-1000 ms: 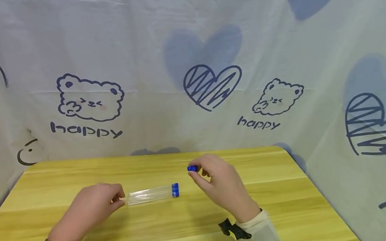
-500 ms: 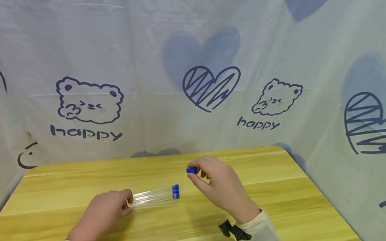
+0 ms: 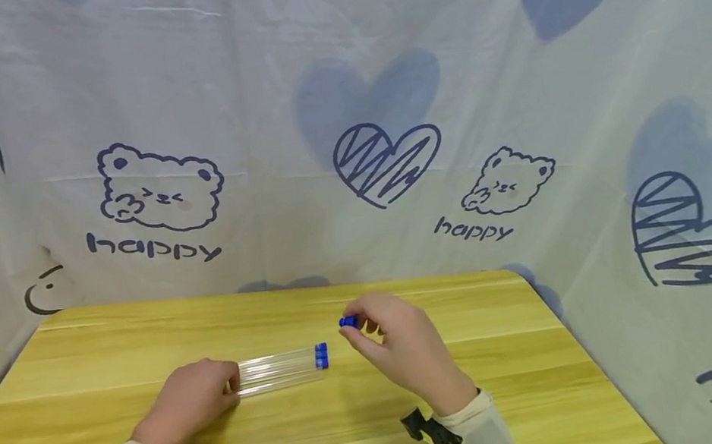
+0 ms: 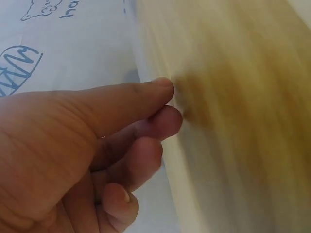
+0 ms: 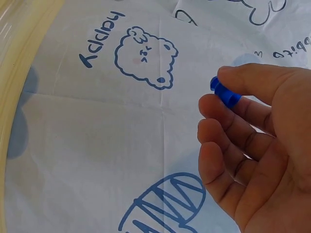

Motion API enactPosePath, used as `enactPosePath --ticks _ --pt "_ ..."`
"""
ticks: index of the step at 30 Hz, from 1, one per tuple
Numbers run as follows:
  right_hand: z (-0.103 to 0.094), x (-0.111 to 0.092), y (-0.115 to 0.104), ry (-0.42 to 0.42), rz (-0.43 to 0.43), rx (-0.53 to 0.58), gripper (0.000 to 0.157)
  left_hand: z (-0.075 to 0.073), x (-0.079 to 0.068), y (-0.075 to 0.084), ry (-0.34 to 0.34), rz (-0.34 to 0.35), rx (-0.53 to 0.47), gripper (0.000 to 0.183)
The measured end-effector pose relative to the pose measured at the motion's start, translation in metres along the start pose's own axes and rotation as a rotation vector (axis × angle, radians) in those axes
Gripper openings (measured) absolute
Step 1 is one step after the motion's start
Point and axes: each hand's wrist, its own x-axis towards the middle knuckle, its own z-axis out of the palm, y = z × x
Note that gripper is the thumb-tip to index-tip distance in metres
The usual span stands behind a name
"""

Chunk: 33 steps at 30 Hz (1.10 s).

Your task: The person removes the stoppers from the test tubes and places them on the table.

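Clear test tubes (image 3: 277, 366) with blue caps (image 3: 321, 355) lie side by side on the table, capped ends to the right. Along their near side lies an uncapped clear tube (image 3: 284, 386), slightly angled. My left hand (image 3: 187, 399) pinches its left end; in the left wrist view the thumb (image 4: 141, 99) and forefinger meet, but no tube can be made out there. To the right of the capped ends, my right hand (image 3: 395, 335) holds a loose blue cap (image 3: 347, 321) above the table. In the right wrist view, the thumb and forefinger pinch that cap.
The wood-grain table (image 3: 139, 339) runs back to a pale hanging cloth (image 3: 284, 110) printed with bears and hearts. Cloth also hangs at the left and right sides. Black straps (image 3: 431, 429) with devices sit on both wrists.
My left hand has moved right and a little toward me. The uncapped tube now shows apart from the capped ones, on their near side. My right hand has shifted slightly left and lower, still holding the cap.
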Motion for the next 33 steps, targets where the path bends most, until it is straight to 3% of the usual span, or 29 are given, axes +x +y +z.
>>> enactPosePath --ticks 17,21,29,33 --pt "0.003 0.001 -0.003 0.021 -0.018 0.020 0.013 0.001 -0.001 -0.001 0.051 -0.007 0.019 0.012" --pt "0.004 0.001 -0.003 0.012 -0.022 0.027 0.012 -0.015 0.000 0.002 0.051 -0.027 0.004 0.016" --pt "0.007 0.003 -0.004 -0.021 -0.003 0.026 0.013 -0.068 0.003 0.011 0.072 -0.144 -0.053 0.025" --pt "0.009 0.002 -0.003 -0.013 0.003 0.023 0.015 -0.087 0.001 0.018 0.064 -0.165 -0.073 0.027"
